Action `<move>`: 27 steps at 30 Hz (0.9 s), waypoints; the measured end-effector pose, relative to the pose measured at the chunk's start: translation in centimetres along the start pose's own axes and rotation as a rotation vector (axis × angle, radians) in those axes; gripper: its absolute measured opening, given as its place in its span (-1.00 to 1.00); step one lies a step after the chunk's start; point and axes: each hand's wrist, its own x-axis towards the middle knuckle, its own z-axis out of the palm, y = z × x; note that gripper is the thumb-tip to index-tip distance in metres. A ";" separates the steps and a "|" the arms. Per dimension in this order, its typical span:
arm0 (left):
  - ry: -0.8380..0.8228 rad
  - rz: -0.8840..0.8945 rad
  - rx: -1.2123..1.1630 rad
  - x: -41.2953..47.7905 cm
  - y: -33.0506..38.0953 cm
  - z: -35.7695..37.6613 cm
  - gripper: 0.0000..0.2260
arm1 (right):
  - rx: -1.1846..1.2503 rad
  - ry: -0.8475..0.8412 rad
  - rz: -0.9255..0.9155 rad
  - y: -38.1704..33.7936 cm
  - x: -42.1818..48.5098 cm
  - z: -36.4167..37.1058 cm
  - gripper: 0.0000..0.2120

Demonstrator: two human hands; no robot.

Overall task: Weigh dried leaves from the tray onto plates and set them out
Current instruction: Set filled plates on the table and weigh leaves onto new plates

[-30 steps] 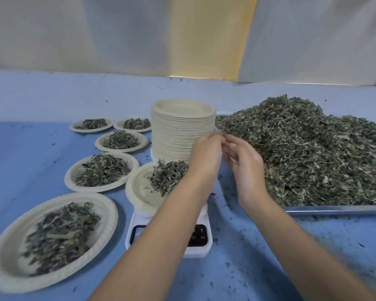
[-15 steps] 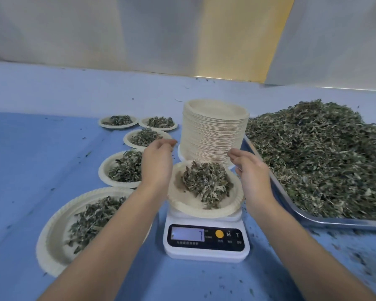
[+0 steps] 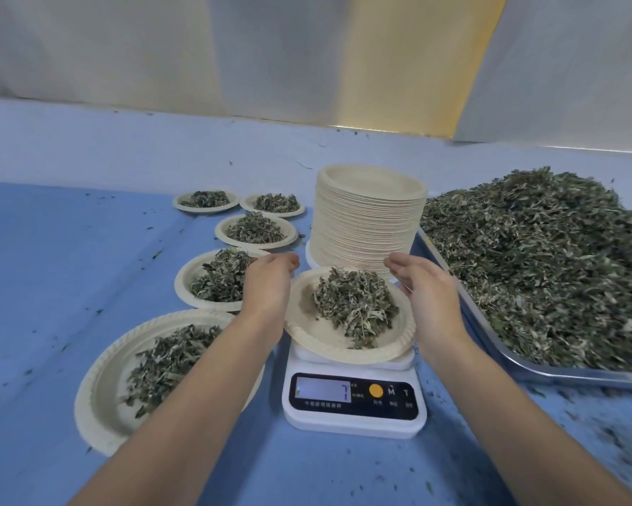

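Observation:
A cream paper plate (image 3: 307,332) with a mound of dried leaves (image 3: 354,304) rests on a white digital scale (image 3: 354,399) whose display shows 7. My left hand (image 3: 268,286) is at the plate's left rim and my right hand (image 3: 427,290) at its right rim, fingers apart; whether they touch the rim I cannot tell. A metal tray (image 3: 489,345) piled with dried leaves (image 3: 548,257) lies to the right.
A tall stack of empty plates (image 3: 369,220) stands behind the scale. Several filled plates lie in a line on the left, the nearest (image 3: 102,388) by my left forearm, another (image 3: 186,283) beyond it. Leaf crumbs dot the blue table.
My hands parted from above the plate and came down on either side of it. The view shifted left, bringing the scale's display into sight.

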 end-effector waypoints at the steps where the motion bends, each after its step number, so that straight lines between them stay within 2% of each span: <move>1: 0.000 -0.005 -0.006 -0.1 0.0 0.1 -0.84 | 0.006 0.003 0.003 -0.1 -0.1 0.0 -0.72; 9: 0.063 -0.024 0.001 1.0 1.3 -0.7 -0.76 | 0.010 -0.016 -0.039 -0.9 0.1 1.4 -0.72; 14: -0.011 -0.087 0.058 3.3 3.2 -3.1 -0.78 | -0.002 -0.049 -0.075 -1.9 0.8 4.0 -0.72; 18: 0.001 -0.096 -0.002 5.2 4.1 -5.6 -0.77 | -0.038 -0.052 -0.084 -2.0 1.7 7.2 -0.75; 20: 0.118 -0.077 -0.023 6.1 4.2 -7.0 -0.77 | -0.055 -0.055 -0.065 -1.9 2.0 9.2 -0.77; 24: 0.514 -0.011 -0.143 8.1 3.8 -9.2 -0.76 | -0.035 -0.101 -0.010 -1.4 2.4 13.1 -0.81; 27: 0.688 0.011 -0.231 9.9 3.4 -10.6 -0.73 | -0.039 -0.160 0.034 -1.1 2.4 15.5 -0.82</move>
